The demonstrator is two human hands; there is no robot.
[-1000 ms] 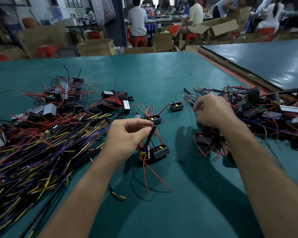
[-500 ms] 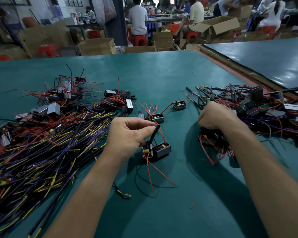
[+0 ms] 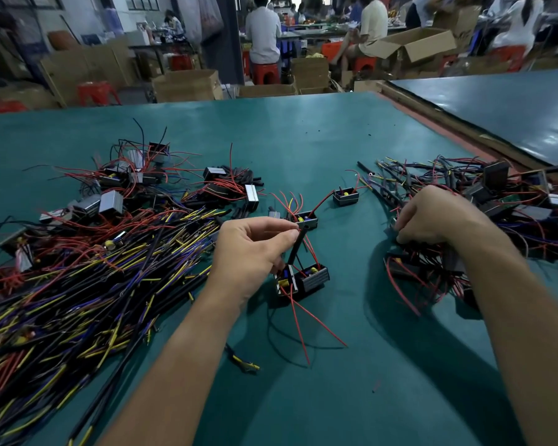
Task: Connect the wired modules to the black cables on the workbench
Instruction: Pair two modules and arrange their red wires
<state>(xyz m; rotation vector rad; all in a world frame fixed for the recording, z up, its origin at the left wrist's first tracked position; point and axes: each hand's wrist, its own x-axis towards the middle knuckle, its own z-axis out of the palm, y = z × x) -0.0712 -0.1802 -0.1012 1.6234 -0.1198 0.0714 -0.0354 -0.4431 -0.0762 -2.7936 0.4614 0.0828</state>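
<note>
L: I see left hand (image 3: 252,249) fingers pinching a short black cable (image 3: 296,247), upright over two small black box modules w/ red wires (image 3: 303,280), mid teal desk (image 3: 303,140). R: right hand (image 3: 432,217) fingers curled into tangled heap of modules & wires (image 3: 503,207); can't tell what they grip.

Matt teal workbench (image 3: 303,136), black plastic-looking modules (image 3: 313,278), shiny metal cases (image 3: 110,201), possibly rubbery black tube (image 3: 298,246)

Teal workbench (image 3: 303,140), red wires (image 3: 306,320)
</note>
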